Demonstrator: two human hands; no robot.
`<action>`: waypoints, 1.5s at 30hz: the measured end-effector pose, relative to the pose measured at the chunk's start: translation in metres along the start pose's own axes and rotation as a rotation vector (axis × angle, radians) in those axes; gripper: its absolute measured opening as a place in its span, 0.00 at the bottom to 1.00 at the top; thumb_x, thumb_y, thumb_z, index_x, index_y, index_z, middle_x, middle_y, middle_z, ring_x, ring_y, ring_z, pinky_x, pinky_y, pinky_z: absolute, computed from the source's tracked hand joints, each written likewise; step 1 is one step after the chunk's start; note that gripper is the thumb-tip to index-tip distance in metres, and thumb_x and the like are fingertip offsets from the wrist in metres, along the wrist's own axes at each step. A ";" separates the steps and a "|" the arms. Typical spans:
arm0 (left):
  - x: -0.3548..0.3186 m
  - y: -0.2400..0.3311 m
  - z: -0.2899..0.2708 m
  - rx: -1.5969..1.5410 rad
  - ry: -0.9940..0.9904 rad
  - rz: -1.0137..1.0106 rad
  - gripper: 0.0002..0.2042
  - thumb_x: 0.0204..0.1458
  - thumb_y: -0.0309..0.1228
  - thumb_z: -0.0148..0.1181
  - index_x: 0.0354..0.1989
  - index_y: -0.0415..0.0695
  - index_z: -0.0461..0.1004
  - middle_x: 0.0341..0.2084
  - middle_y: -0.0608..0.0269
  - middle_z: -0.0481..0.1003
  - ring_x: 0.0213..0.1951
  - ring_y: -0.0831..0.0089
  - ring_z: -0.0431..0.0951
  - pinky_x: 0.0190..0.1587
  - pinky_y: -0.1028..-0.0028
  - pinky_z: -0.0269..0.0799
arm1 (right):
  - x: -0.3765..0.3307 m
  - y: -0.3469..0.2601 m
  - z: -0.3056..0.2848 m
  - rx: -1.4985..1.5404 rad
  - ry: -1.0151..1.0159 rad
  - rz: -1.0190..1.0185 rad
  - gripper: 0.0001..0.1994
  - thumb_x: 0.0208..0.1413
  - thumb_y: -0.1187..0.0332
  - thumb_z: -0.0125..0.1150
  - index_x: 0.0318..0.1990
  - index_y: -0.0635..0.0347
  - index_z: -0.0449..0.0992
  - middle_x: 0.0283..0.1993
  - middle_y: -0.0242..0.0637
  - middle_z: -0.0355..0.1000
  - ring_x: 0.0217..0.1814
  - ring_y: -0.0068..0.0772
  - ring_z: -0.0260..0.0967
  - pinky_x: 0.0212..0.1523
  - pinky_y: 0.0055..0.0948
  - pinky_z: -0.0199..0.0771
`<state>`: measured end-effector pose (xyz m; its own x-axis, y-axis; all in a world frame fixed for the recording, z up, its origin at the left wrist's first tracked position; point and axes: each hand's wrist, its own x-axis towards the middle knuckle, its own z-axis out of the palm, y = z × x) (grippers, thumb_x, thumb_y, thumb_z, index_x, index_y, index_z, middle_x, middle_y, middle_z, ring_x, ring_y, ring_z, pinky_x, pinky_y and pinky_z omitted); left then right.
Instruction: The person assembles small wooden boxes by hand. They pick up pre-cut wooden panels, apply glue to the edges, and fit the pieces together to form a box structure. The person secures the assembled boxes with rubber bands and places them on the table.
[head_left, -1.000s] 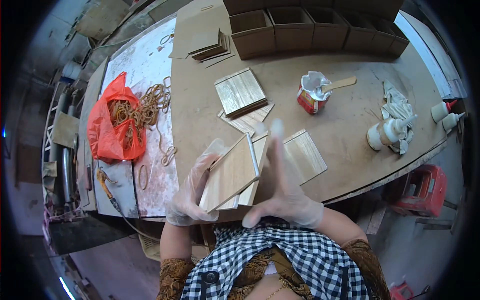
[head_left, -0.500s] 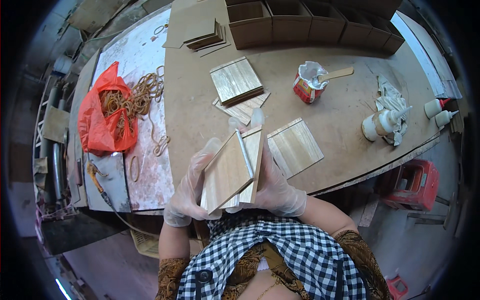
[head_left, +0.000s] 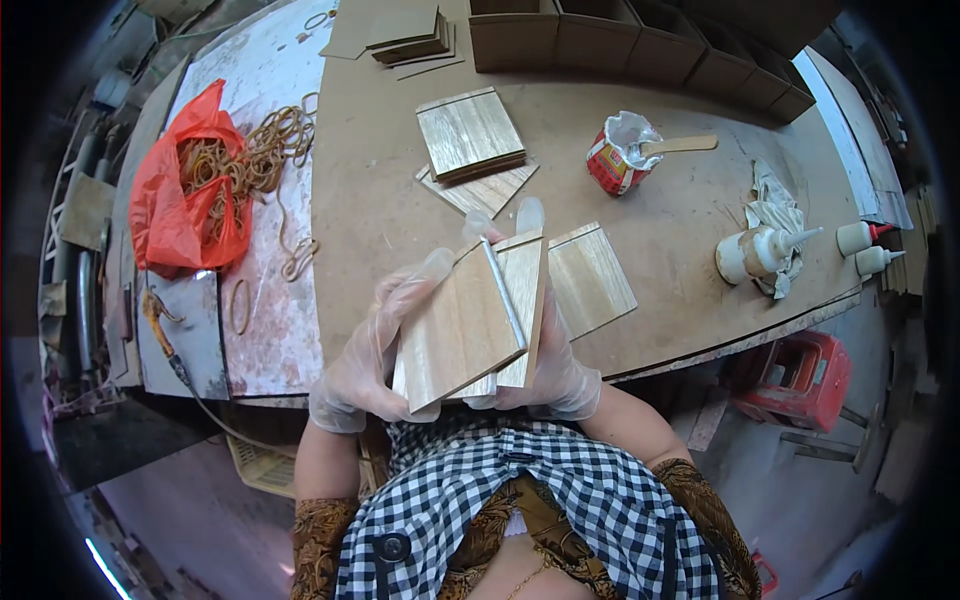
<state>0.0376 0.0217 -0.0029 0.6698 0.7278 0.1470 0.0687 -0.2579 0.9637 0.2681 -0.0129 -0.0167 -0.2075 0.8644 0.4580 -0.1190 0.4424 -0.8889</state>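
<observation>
My left hand [head_left: 350, 365], in a thin clear glove, is closed around the left side of a square wooden panel [head_left: 455, 325]. A whitish, glue-like strip runs along that panel's right edge. Gloved likewise, my right hand [head_left: 568, 375] grips a second wooden panel [head_left: 522, 265], which stands angled behind and to the right of the first. The two overlap near the whitish edge; whether they touch along it I cannot tell. Part of another pale wood piece shows below them, and several fingers are hidden behind the wood. Beyond my right hand, a loose wooden panel [head_left: 595, 285] lies flat.
Farther back are a stack of wooden panels [head_left: 470, 130], a torn tub [head_left: 622, 150] with a wooden stick, and brown open boxes [head_left: 515, 40]. A glue bottle [head_left: 745, 258] stands right. At left lie a red bag [head_left: 165, 215] of rubber bands and a hot-air tool [head_left: 160, 325].
The whole view has turned a little. Both hands keep hold of the panels, which appear slightly higher and farther right, with more of the right panel's face showing.
</observation>
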 end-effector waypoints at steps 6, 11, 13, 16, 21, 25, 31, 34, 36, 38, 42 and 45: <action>0.002 0.007 -0.005 0.116 -0.028 0.018 0.59 0.26 0.58 0.70 0.69 0.35 0.56 0.62 0.47 0.61 0.66 0.54 0.57 0.69 0.60 0.48 | -0.005 0.008 0.001 -0.032 0.017 -0.006 0.74 0.28 0.54 0.84 0.74 0.63 0.27 0.76 0.51 0.41 0.79 0.48 0.40 0.75 0.45 0.44; -0.010 0.020 0.006 -0.553 0.181 -0.235 0.56 0.28 0.48 0.74 0.70 0.36 0.56 0.67 0.48 0.57 0.70 0.56 0.55 0.71 0.61 0.47 | -0.010 0.007 0.002 0.319 0.019 0.122 0.70 0.30 0.50 0.82 0.74 0.63 0.33 0.76 0.51 0.41 0.78 0.47 0.44 0.72 0.43 0.52; -0.017 -0.003 -0.010 -0.293 0.124 -0.114 0.56 0.28 0.49 0.75 0.69 0.37 0.56 0.67 0.46 0.57 0.70 0.55 0.55 0.70 0.60 0.47 | -0.005 0.003 -0.002 0.320 0.023 0.149 0.66 0.35 0.48 0.80 0.74 0.62 0.36 0.76 0.50 0.42 0.77 0.45 0.45 0.71 0.42 0.54; -0.014 0.014 -0.028 0.157 0.078 -0.068 0.56 0.28 0.50 0.77 0.69 0.37 0.57 0.66 0.44 0.57 0.68 0.53 0.56 0.70 0.59 0.47 | 0.005 -0.012 0.000 0.437 0.094 0.181 0.61 0.41 0.45 0.75 0.74 0.61 0.38 0.74 0.46 0.45 0.76 0.40 0.48 0.69 0.40 0.57; -0.012 0.005 -0.029 0.382 -0.001 -0.084 0.60 0.24 0.51 0.78 0.70 0.39 0.55 0.67 0.48 0.56 0.69 0.53 0.54 0.71 0.59 0.45 | 0.009 -0.015 -0.003 0.543 0.133 0.177 0.58 0.45 0.48 0.74 0.74 0.60 0.38 0.74 0.41 0.44 0.74 0.37 0.49 0.68 0.39 0.58; -0.006 0.011 -0.021 0.453 -0.009 -0.115 0.56 0.27 0.42 0.79 0.70 0.42 0.57 0.66 0.51 0.57 0.69 0.54 0.54 0.71 0.60 0.47 | 0.006 -0.018 -0.008 0.484 0.140 0.196 0.57 0.45 0.52 0.73 0.74 0.60 0.37 0.76 0.44 0.40 0.76 0.41 0.46 0.70 0.42 0.57; -0.004 0.005 -0.022 0.585 -0.126 -0.075 0.53 0.28 0.46 0.81 0.68 0.46 0.61 0.65 0.47 0.55 0.70 0.44 0.50 0.70 0.53 0.51 | 0.010 -0.038 -0.015 0.450 0.296 0.281 0.63 0.39 0.32 0.69 0.74 0.59 0.41 0.76 0.46 0.43 0.75 0.45 0.51 0.72 0.42 0.58; 0.000 0.022 -0.024 0.653 -0.218 -0.187 0.60 0.20 0.52 0.82 0.69 0.46 0.60 0.68 0.45 0.52 0.72 0.41 0.45 0.72 0.50 0.42 | 0.011 -0.040 -0.020 0.522 0.157 0.265 0.60 0.43 0.40 0.71 0.75 0.59 0.38 0.77 0.45 0.41 0.76 0.42 0.48 0.72 0.42 0.57; 0.002 0.032 -0.029 0.651 -0.230 -0.208 0.66 0.14 0.56 0.81 0.71 0.47 0.57 0.71 0.45 0.49 0.73 0.44 0.40 0.72 0.51 0.36 | 0.012 -0.039 -0.017 0.610 0.125 0.234 0.61 0.43 0.49 0.75 0.75 0.60 0.35 0.77 0.45 0.41 0.77 0.41 0.47 0.72 0.43 0.56; 0.002 0.042 -0.034 0.565 -0.180 -0.173 0.70 0.11 0.57 0.80 0.73 0.47 0.53 0.73 0.46 0.45 0.74 0.47 0.37 0.73 0.52 0.33 | 0.012 -0.026 -0.013 0.629 0.077 0.235 0.62 0.42 0.54 0.78 0.75 0.61 0.35 0.77 0.45 0.41 0.77 0.39 0.47 0.71 0.42 0.56; 0.024 0.072 -0.002 0.112 0.136 -0.075 0.71 0.19 0.48 0.83 0.74 0.42 0.40 0.72 0.49 0.48 0.74 0.55 0.42 0.72 0.57 0.46 | 0.023 -0.025 0.007 0.375 -0.035 0.145 0.66 0.37 0.62 0.82 0.75 0.59 0.31 0.78 0.46 0.37 0.78 0.40 0.42 0.73 0.40 0.51; 0.035 0.080 0.011 -0.044 0.134 -0.217 0.68 0.29 0.40 0.83 0.75 0.40 0.33 0.73 0.51 0.47 0.73 0.61 0.48 0.71 0.62 0.49 | 0.037 -0.027 0.020 0.240 -0.091 0.039 0.68 0.37 0.66 0.82 0.74 0.61 0.25 0.79 0.48 0.33 0.79 0.41 0.38 0.75 0.41 0.46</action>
<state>0.0746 0.0202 0.0767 0.5391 0.8414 -0.0386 0.1656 -0.0609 0.9843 0.2439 0.0019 0.0245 -0.3016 0.8497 0.4325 -0.3338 0.3308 -0.8827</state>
